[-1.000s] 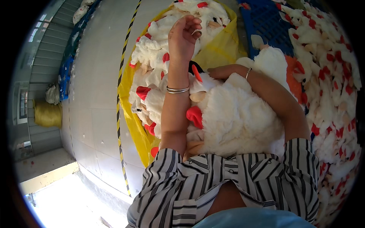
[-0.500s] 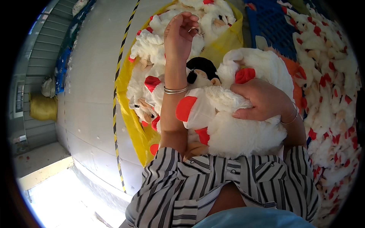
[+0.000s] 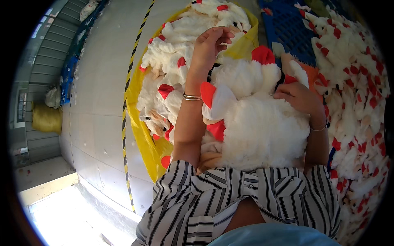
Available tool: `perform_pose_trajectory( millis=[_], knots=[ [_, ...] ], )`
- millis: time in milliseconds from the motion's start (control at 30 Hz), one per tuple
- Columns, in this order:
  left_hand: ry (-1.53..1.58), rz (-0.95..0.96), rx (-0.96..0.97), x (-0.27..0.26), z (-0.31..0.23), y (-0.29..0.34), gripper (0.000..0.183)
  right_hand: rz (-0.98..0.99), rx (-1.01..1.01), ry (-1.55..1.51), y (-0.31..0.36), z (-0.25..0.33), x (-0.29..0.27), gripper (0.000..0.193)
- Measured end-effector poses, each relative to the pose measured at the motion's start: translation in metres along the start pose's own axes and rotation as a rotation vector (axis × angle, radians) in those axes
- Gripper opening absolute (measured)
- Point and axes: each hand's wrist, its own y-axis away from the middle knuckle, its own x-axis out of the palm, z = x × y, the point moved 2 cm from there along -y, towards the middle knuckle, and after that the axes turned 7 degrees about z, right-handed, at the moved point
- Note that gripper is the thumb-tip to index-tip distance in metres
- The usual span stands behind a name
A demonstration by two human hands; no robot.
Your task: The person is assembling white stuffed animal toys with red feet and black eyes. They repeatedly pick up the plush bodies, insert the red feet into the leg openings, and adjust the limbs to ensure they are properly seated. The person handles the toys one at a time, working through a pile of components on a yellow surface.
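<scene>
The left hand (image 3: pixel 209 43) hangs over a yellow sack (image 3: pixel 143 141) of white plush pieces (image 3: pixel 168 51), its fingers loosely curled and seemingly empty. The fluffy white bundle (image 3: pixel 266 129) lies against the person's striped shirt (image 3: pixel 246 184); the right hand (image 3: pixel 301 97) touches its far edge, fingers bent, though I can't tell whether they grip.

Has left forearm (image 3: pixel 188 127) extended far forward, left hand (image 3: pixel 212 42) angled rightward at left wrist (image 3: pixel 198 80), fingers (image 3: pixel 226 37) loosely curled. Has right forearm (image 3: pixel 317 141) less far forward, right hand (image 3: pixel 298 98) turned leftward, back uppermost, fingers bent.
</scene>
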Motion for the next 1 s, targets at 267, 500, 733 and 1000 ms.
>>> perform_pose_trajectory(
  millis=[267, 500, 733, 1000],
  knots=[
    [-0.052, 0.047, -0.09, 0.012, 0.008, -0.004, 0.025, -0.358, -0.532, 0.224, 0.029, 0.03, 0.03, 0.025],
    [-0.111, 0.126, -0.105, 0.024, -0.004, 0.001, 0.026, -0.826, -0.505, -0.383, 0.073, 0.041, -0.023, 0.022],
    [0.024, 0.419, -0.027, 0.081, -0.033, -0.011, 0.06, -1.314, -0.781, -0.375, 0.056, 0.057, -0.124, 0.025],
    [0.274, 0.053, -0.013, 0.068, -0.019, -0.057, 0.068, -1.488, -0.916, -0.517, -0.027, 0.08, -0.162, 0.028]
  ],
)
